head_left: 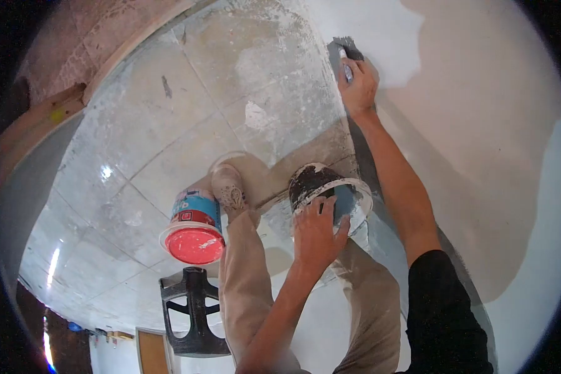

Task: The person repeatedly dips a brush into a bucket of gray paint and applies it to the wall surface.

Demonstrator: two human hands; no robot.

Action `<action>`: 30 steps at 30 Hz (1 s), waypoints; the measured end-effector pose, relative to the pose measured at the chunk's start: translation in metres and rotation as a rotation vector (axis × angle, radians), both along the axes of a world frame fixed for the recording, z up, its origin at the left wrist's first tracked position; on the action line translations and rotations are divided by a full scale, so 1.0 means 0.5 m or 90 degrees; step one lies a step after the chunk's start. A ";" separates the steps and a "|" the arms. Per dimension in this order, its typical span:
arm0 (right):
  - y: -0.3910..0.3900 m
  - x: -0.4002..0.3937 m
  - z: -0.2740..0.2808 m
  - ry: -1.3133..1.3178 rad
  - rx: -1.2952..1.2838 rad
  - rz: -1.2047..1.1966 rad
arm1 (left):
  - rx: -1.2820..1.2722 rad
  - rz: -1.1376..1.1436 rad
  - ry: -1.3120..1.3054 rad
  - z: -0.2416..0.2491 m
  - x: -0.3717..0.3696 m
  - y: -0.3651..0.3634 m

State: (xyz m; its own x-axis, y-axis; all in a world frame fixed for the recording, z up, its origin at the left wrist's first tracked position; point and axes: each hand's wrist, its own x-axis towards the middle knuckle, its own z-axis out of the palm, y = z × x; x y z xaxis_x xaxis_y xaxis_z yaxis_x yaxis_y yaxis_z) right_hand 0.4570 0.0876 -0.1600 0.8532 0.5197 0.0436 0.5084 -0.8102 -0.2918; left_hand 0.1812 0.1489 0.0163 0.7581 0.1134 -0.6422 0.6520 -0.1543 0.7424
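Up at the foot of the white wall, my right hand (358, 87) is closed around the pale handle of a paintbrush (343, 55). Its head is against the wall's lower edge, where fresh dark grey paint shows; the bristles are hard to make out. My left hand (318, 232) grips the near rim of a black bucket (306, 179), fingers bent over the edge. White smears coat the bucket, which tilts towards me and has grey-blue paint inside. A dark grey painted band (366, 153) runs along the wall base beside my right forearm.
A paint tub with a red lid (195, 245) stands by my shoe (229, 187). Behind it is a black plastic stool (193, 315). The tiled floor (168, 134) is stained white. A curved wood-topped edge (47, 128) borders the left; the pale wall (474, 149) fills the right.
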 end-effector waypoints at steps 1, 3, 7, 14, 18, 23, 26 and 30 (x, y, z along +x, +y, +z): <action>-0.003 0.003 0.015 -0.019 0.015 0.002 | 0.007 -0.003 0.001 0.006 0.007 0.003; -0.011 0.002 0.059 -0.061 0.044 0.015 | 0.010 0.002 -0.003 0.011 0.011 -0.001; 0.008 -0.036 0.119 -0.099 0.159 0.021 | 0.017 0.024 -0.004 0.005 0.003 -0.003; 0.025 -0.004 -0.006 -0.008 0.031 0.036 | 0.030 -0.011 0.004 0.000 0.005 -0.010; 0.025 0.022 0.027 -0.081 0.009 0.041 | 0.007 -0.027 0.026 0.009 0.011 -0.014; 0.017 -0.038 0.106 -0.046 0.082 0.064 | 0.016 -0.010 0.011 0.007 0.010 -0.017; 0.013 -0.031 0.102 -0.054 0.053 0.086 | 0.008 -0.005 -0.003 0.008 0.010 -0.019; 0.024 0.000 0.115 -0.047 -0.023 0.077 | -0.010 -0.014 0.012 0.011 0.009 -0.018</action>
State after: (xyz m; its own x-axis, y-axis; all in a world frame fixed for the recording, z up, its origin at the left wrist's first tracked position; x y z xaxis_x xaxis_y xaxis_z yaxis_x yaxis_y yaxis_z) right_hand 0.4572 0.0997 -0.1025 0.7791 0.6214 0.0831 0.6224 -0.7508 -0.2213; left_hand 0.1855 0.1401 0.0215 0.7477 0.0871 -0.6583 0.6629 -0.1570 0.7321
